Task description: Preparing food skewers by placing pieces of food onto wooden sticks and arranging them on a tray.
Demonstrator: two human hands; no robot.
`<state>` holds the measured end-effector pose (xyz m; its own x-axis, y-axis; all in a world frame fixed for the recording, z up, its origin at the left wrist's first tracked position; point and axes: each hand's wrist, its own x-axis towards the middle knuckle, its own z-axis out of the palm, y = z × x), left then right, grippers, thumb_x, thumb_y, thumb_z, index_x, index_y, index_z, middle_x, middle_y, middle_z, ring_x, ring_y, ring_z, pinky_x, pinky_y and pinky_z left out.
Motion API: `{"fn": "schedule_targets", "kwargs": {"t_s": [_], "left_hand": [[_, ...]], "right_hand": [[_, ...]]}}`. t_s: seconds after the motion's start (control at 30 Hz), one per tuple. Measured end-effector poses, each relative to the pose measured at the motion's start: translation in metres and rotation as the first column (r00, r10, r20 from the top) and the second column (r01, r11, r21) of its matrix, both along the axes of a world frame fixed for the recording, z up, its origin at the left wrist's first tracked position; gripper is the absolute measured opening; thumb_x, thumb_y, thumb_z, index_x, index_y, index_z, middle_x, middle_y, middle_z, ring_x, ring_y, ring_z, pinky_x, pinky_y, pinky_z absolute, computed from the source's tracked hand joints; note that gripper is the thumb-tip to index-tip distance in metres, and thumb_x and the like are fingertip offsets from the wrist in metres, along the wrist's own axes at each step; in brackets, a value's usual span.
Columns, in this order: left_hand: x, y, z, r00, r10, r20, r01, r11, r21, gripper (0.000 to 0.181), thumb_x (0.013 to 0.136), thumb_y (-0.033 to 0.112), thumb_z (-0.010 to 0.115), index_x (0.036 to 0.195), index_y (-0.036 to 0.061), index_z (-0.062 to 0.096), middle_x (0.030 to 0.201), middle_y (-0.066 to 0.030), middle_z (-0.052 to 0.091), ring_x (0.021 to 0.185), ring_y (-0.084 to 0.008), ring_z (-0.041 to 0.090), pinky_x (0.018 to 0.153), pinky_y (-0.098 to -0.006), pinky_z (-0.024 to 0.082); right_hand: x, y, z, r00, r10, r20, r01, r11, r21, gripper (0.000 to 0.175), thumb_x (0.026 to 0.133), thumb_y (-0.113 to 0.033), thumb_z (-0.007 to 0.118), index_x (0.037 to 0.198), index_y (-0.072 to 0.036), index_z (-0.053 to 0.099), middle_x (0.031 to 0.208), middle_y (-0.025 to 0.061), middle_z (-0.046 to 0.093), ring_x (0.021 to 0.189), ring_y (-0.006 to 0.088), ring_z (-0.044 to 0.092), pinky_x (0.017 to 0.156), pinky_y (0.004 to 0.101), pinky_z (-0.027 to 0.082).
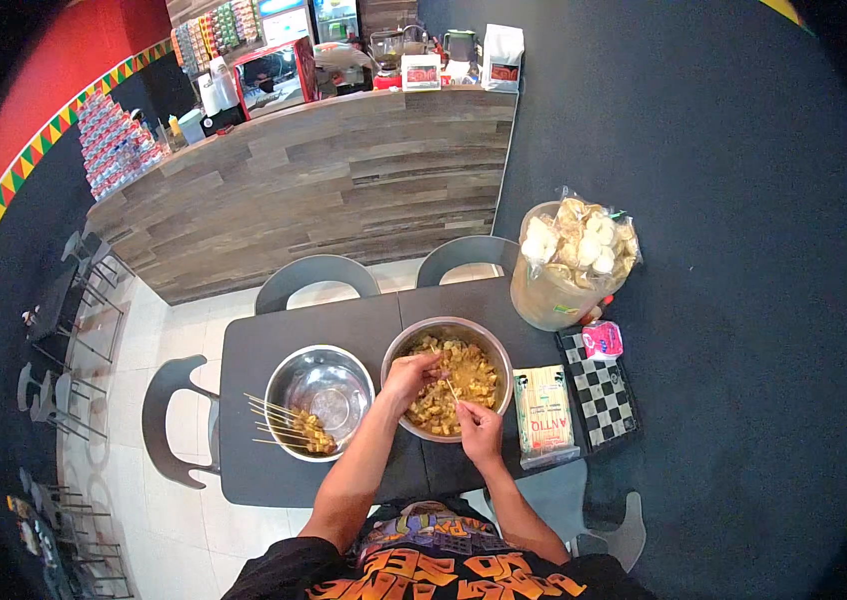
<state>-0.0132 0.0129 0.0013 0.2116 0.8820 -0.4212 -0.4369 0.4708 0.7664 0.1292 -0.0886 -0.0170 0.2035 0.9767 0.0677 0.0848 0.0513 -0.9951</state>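
Note:
A large steel bowl (507,360) of yellow-coated meat chunks (474,367) stands on the dark table before me. My right hand (481,433) pinches a thin wooden skewer (453,388) over its near side, the stick slanting up towards my other hand. Reaching into the same bowl from the left, my left hand (410,379) has its fingers bent at the meat; whether they grip a piece is hidden. Beside my left forearm sits a second steel bowl (330,382). Several loaded skewers (312,433) rest in it, their bare ends sticking out over the left rim.
A plastic pack of skewers (543,416) lies right of the meat bowl, next to a checkered board (603,397) bearing a pink packet (603,341). Behind them stands a tall plastic tub (549,300) with bagged crackers (592,240). Chairs (318,274) surround the table (251,337); a wood-panelled counter (333,180) is beyond.

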Motion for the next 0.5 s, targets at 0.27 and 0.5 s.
{"fn": "schedule_targets", "kwargs": {"t_s": [0.27, 0.5], "left_hand": [[0.003, -0.006, 0.004, 0.998, 0.032, 0.049, -0.033, 0.999, 0.004, 0.022, 0.083, 0.012, 0.059, 0.097, -0.0055, 0.060, 0.094, -0.0123, 0.062, 0.075, -0.0204, 0.062, 0.070, -0.0302, 0.051], [0.009, -0.011, 0.002, 0.997, 0.042, -0.061, -0.041, 0.999, 0.015, 0.019, 0.082, 0.013, 0.061, 0.090, -0.0037, 0.062, 0.082, -0.0084, 0.063, 0.071, -0.0167, 0.060, 0.066, -0.0265, 0.048]], "right_hand": [[0.010, -0.001, 0.008, 0.702, 0.036, -0.712, -0.305, 0.918, -0.254, 0.018, 0.087, -0.012, 0.055, 0.096, 0.002, 0.063, 0.056, -0.0065, 0.047, 0.043, 0.0005, 0.035, 0.039, 0.0192, 0.027], [0.001, -0.002, 0.006, 0.875, 0.002, -0.483, -0.151, 0.951, -0.270, 0.021, 0.088, -0.014, 0.053, 0.099, 0.003, 0.060, 0.052, -0.0092, 0.035, 0.039, 0.0011, 0.027, 0.036, 0.0187, 0.021]]}}
